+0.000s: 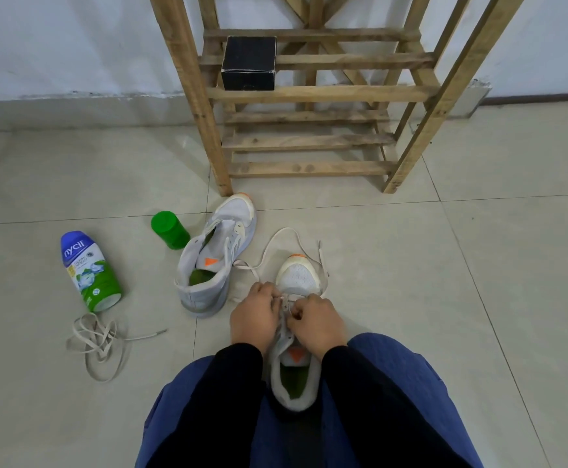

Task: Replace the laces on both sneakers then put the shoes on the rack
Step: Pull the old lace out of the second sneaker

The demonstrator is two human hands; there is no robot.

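Between the person's knees (394, 383) at bottom centre stands a white sneaker (297, 275), toe pointing up the frame. The left hand (253, 315) and right hand (319, 324) curl over its eyelets, each pinching the threaded lace (277, 241), whose ends trail around the toe. The second sneaker (215, 258) sits just left, below the wooden rack (309, 96). A loose lace (96, 342) lies lower left.

cam: 1 head view | faces fwd+down | close over sneaker (297, 276) | rack (309, 94) farther ahead
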